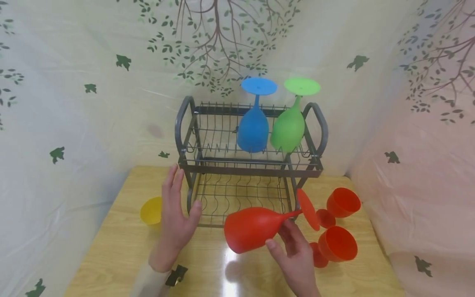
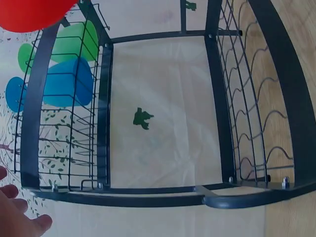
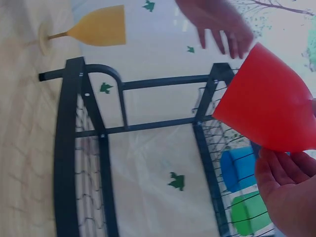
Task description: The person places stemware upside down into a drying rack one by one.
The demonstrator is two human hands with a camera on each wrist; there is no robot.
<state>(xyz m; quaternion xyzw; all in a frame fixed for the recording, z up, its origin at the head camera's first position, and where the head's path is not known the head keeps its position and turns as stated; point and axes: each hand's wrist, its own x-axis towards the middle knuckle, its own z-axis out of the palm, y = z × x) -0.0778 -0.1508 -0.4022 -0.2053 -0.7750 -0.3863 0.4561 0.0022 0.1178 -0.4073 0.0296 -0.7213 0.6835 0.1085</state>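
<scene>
My right hand (image 1: 297, 258) holds a red plastic wine glass (image 1: 252, 229) at its bowl and stem, in front of the dish rack (image 1: 252, 168). The glass lies almost sideways, its mouth to the left and its foot to the right. My left hand (image 1: 175, 220) is raised at the rack's front left, fingers extended, holding nothing; a gap separates it from the held glass. Upside down on the rack's upper tier stand a blue wine glass (image 1: 253, 132) and, to its right, a green wine glass (image 1: 288, 131).
Two more red wine glasses, one behind (image 1: 344, 202) and one in front (image 1: 338, 244), stand upright on the table's right side. A yellow wine glass (image 1: 150, 211) is at the left, partly hidden by my left hand. Patterned sheeting (image 1: 148, 103) surrounds the wooden table (image 1: 107, 247).
</scene>
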